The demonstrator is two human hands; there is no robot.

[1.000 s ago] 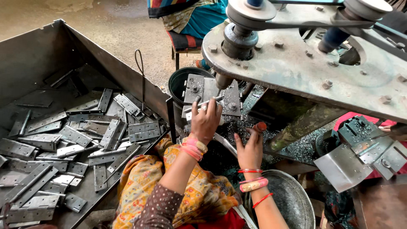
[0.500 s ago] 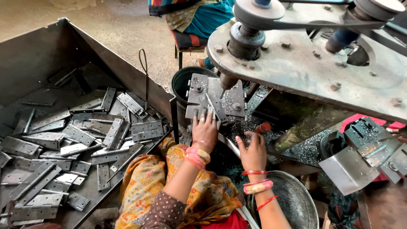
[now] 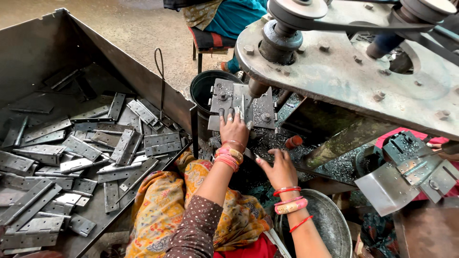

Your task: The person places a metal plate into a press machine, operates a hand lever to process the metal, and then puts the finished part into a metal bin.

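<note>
My left hand [image 3: 234, 128] presses on a grey metal hinge plate [image 3: 217, 98] lying on the drill machine's work plate [image 3: 264, 107], right beside the drill bit [image 3: 257, 88]. Its fingers curl over the hinge's near edge. My right hand [image 3: 278, 168] rests lower, fingers spread on the machine bed strewn with metal shavings [image 3: 272, 141], next to a small orange-red knob [image 3: 292, 141]. It holds nothing that I can make out. Both wrists wear bangles.
A big metal bin [image 3: 33, 52] on the left holds several grey hinges [image 3: 76, 148]. A dark bucket [image 3: 203, 91] stands behind the work plate. A steel bowl [image 3: 330, 224] sits at lower right. The drill's pulley head [image 3: 344, 52] overhangs. Another person sits on a stool [image 3: 210, 38] beyond.
My left hand has shifted down and left onto the hinge on the work plate. My right hand stays low by the shavings. The view has tilted slightly.
</note>
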